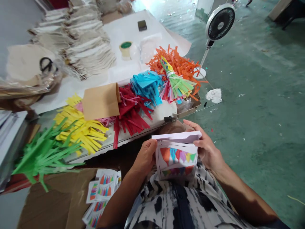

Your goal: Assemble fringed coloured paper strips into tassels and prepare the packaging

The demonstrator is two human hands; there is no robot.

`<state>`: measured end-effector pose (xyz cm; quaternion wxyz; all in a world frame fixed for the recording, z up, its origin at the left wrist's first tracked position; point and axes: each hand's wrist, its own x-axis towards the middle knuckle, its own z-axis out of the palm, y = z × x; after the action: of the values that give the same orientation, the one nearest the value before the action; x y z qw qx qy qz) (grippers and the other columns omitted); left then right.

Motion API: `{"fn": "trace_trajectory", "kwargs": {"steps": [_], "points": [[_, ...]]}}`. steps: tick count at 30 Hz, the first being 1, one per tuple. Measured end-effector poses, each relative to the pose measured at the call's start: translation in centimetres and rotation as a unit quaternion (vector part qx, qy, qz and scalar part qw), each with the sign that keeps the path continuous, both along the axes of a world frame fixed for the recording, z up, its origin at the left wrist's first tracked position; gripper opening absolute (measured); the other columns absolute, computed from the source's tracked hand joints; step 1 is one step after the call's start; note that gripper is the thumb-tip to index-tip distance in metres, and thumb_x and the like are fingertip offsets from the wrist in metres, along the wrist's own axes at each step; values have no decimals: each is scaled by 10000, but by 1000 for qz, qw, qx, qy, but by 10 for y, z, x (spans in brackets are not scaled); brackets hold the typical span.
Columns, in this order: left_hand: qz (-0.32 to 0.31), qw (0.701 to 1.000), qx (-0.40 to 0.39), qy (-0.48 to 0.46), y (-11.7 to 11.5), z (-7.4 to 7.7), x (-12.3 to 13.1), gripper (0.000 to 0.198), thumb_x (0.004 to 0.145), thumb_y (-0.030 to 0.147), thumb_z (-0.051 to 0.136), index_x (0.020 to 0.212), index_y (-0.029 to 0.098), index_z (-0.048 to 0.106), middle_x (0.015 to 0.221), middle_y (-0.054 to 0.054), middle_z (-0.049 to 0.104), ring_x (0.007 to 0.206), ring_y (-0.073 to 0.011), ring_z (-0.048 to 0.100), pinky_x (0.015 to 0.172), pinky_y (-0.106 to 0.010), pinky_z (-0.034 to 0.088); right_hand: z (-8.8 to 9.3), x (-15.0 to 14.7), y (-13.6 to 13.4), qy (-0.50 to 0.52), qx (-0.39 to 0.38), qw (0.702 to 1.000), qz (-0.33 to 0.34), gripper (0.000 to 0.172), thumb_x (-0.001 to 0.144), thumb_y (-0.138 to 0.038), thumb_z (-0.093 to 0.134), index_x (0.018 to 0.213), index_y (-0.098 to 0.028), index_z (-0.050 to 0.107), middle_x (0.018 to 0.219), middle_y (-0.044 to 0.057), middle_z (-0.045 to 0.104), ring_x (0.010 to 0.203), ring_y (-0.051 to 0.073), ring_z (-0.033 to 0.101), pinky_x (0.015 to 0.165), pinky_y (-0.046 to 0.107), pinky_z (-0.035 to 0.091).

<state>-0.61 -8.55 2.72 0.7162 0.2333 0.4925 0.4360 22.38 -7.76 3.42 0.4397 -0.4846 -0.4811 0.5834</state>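
Observation:
Between my two hands is a white printed paper packet (177,160) with pictures of coloured tassels on its front. Its top edge is a white folded flap, standing across the packet. My left hand (146,154) pinches the left end of this flap between thumb and fingers. At the other end, my right hand (207,148) grips the flap and upper right corner, with some fingers behind it. The packet is close to my body, over a black-and-white patterned garment (176,203). What lies inside the packet cannot be made out.
Along the table edge lie green (45,156), yellow (83,130), red (131,111), blue (146,86) and orange tassels (166,58). A brown paper piece (101,101) covers some. More printed packets (103,186) rest on cardboard (57,197) at left. A fan (220,24) stands beyond the table.

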Motion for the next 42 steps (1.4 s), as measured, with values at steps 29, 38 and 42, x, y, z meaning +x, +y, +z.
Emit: {"fn": "trace_trajectory", "kwargs": {"steps": [29, 38, 42], "points": [[67, 953, 149, 254, -29, -37, -3, 263, 828, 425, 847, 875, 173, 791, 735, 11, 712, 628, -117, 583, 581, -200, 461, -42, 11, -14, -58, -1, 998, 21, 533, 1017, -499, 629, 1514, -316, 564, 1172, 45, 758, 995, 254, 716, 821, 368, 605], [79, 973, 106, 191, -18, -41, 3, 327, 771, 409, 889, 944, 159, 769, 819, -15, 768, 675, -149, 668, 617, -221, 510, -55, 16, -17, -98, 61, 993, 38, 414, 1069, -467, 526, 1431, -296, 632, 1302, 60, 731, 1121, 266, 686, 944, 395, 567], [125, 949, 153, 248, -17, -40, 6, 559, 769, 354, 906, 1253, 209, 665, 967, -33, 783, 784, -175, 731, 678, -233, 555, -63, 7, -12, -25, 29, 996, -81, 456, 1008, -438, 660, 1434, -307, 559, 1204, 46, 745, 1009, 206, 720, 859, 348, 590]]}}
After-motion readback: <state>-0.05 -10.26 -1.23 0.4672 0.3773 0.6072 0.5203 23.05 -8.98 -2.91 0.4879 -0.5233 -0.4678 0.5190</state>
